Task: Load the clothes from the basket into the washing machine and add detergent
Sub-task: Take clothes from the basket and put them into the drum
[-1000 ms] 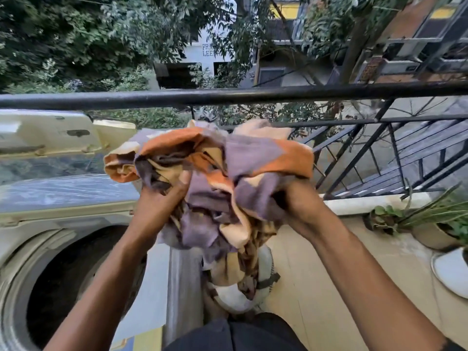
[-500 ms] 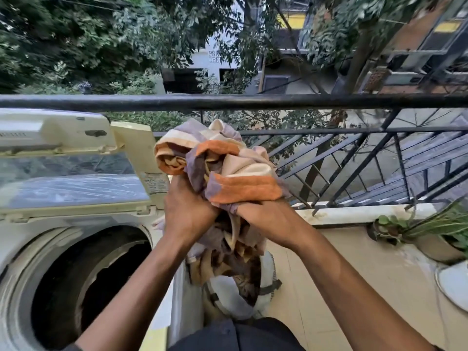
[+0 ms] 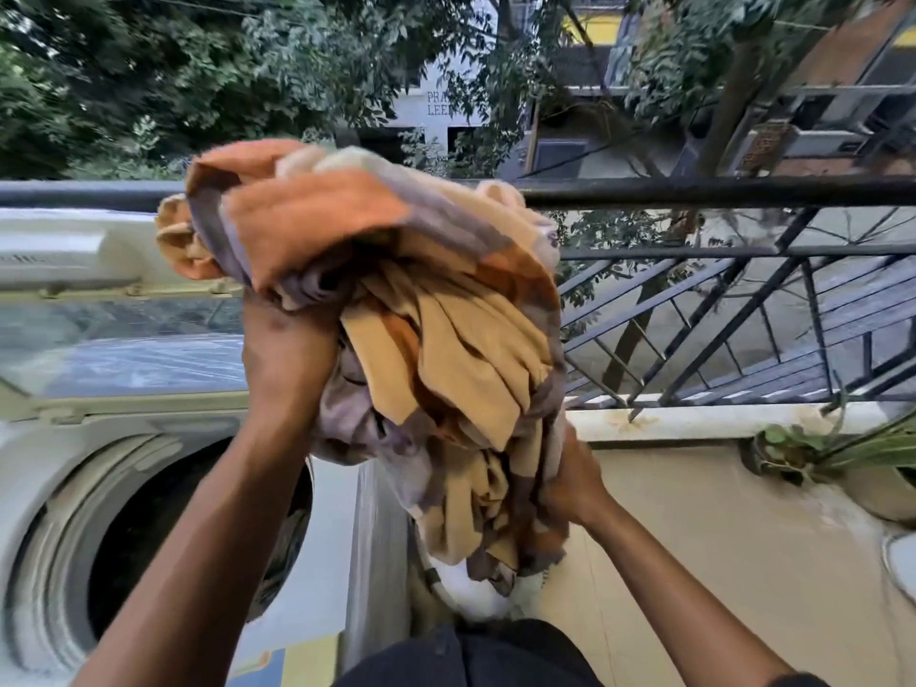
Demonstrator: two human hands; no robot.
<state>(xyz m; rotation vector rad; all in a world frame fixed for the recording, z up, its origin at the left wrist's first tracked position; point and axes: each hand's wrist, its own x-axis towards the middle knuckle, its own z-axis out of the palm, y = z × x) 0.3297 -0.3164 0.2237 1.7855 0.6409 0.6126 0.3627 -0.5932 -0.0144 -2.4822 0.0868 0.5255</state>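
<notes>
Bunched orange, purple and tan cloth held high, centre | left hand clutching upper bundle, right hand gripping hanging tail | round washing-machine drum opening down-left, nearer left hand

left hand + right hand grip bunched cloth | washing machine drum open, lower left

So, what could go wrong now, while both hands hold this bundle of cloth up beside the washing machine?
1. The cloth bundle is raised near the balcony railing; a slipped grip of the left hand or right hand might send it over.
2. Its loose tail hangs low and could snag outside the drum opening of the washing machine.
</notes>
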